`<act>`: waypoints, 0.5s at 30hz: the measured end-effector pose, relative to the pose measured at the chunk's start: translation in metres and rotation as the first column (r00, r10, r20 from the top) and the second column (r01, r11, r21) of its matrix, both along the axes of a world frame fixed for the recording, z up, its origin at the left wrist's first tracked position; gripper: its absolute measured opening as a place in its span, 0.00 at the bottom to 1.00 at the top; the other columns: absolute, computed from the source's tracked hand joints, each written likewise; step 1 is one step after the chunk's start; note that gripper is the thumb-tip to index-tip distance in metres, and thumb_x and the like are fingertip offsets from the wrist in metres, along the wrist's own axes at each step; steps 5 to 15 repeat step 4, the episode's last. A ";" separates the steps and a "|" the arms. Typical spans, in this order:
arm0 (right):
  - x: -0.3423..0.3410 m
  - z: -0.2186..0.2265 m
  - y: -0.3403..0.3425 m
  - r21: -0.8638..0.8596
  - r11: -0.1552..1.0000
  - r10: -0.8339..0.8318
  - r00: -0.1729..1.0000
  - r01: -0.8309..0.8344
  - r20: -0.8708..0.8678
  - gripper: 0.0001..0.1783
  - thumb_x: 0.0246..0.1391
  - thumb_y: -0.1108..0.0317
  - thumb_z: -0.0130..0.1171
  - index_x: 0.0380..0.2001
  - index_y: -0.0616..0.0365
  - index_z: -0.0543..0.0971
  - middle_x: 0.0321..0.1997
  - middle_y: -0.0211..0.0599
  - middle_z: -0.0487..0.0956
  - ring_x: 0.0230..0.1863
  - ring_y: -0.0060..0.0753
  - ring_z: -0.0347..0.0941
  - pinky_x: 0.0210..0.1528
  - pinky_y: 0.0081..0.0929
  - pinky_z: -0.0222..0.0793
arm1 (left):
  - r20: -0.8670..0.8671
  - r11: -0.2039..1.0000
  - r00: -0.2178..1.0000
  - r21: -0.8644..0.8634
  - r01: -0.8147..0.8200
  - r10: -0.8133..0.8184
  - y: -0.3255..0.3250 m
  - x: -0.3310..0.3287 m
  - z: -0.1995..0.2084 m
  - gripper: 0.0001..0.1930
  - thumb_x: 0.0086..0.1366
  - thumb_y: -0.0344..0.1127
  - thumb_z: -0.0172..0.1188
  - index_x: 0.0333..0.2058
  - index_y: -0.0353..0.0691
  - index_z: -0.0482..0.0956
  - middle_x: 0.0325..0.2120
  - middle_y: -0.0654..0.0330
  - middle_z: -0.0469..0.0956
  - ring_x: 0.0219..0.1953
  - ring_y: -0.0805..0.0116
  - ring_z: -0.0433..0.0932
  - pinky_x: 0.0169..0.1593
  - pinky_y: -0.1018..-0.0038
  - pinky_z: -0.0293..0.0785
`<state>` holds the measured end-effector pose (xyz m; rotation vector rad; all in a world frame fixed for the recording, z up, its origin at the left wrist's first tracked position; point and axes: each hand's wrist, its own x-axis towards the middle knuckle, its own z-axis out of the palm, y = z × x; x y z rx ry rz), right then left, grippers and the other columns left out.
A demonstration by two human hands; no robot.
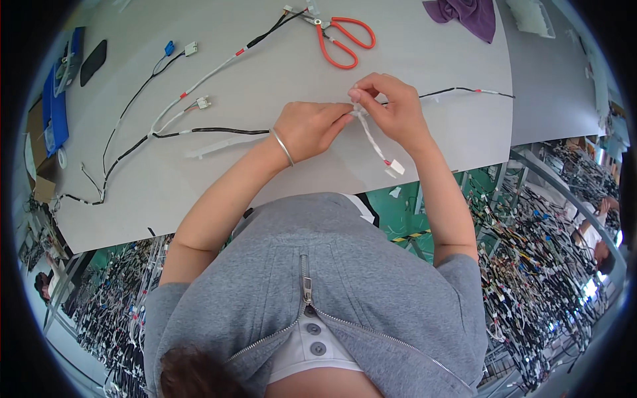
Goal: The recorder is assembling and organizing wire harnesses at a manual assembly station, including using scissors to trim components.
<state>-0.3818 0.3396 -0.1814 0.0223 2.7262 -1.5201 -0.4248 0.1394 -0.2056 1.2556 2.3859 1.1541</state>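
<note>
A long wire harness point(222, 131) in black and white sheathing runs across the table from lower left to the right edge. My left hand point(310, 129) is closed on it near a branching point. From there a white twisted branch point(369, 136) hangs toward me, ending in a white connector point(395, 168). My right hand point(391, 111) is just right of the left, thumb and index finger pinched together above the branching point; what they hold is too small to make out. Beyond the right hand the harness's black tail point(454, 89) continues.
Red-handled scissors point(345, 41) lie at the back beside a harness end. Other branches carry a blue connector point(169, 48) and a white connector point(202, 102). A purple cloth point(468, 16) and a dark flat object point(93, 63) rest farther off. Bundled harnesses point(537, 265) hang below the table's near side.
</note>
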 end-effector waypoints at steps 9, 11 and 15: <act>0.007 -0.006 0.003 -0.197 0.980 -0.005 0.999 -0.004 -0.046 0.06 0.57 0.69 0.65 0.33 0.61 0.82 0.31 0.32 0.82 0.31 0.28 0.74 0.38 0.22 0.70 | 0.039 1.000 0.999 0.010 0.003 -0.004 -0.003 0.002 0.000 0.09 0.64 0.34 0.63 0.42 0.41 0.83 0.30 0.56 0.84 0.29 0.56 0.83 0.31 0.66 0.78; 0.007 -0.006 0.003 -0.197 0.980 -0.005 0.999 -0.004 -0.046 0.06 0.57 0.69 0.65 0.33 0.61 0.82 0.31 0.32 0.82 0.31 0.28 0.74 0.38 0.22 0.70 | 0.039 1.000 0.999 0.010 0.003 -0.004 -0.003 0.002 0.000 0.09 0.64 0.34 0.63 0.42 0.41 0.83 0.30 0.56 0.84 0.29 0.56 0.83 0.31 0.66 0.78; 0.007 -0.006 0.003 -0.197 0.980 -0.005 0.999 -0.004 -0.046 0.06 0.57 0.69 0.65 0.33 0.61 0.82 0.31 0.32 0.82 0.31 0.28 0.74 0.38 0.22 0.70 | 0.039 1.000 0.999 0.010 0.003 -0.004 -0.003 0.002 0.000 0.09 0.64 0.34 0.63 0.42 0.41 0.83 0.30 0.56 0.84 0.29 0.56 0.83 0.31 0.66 0.78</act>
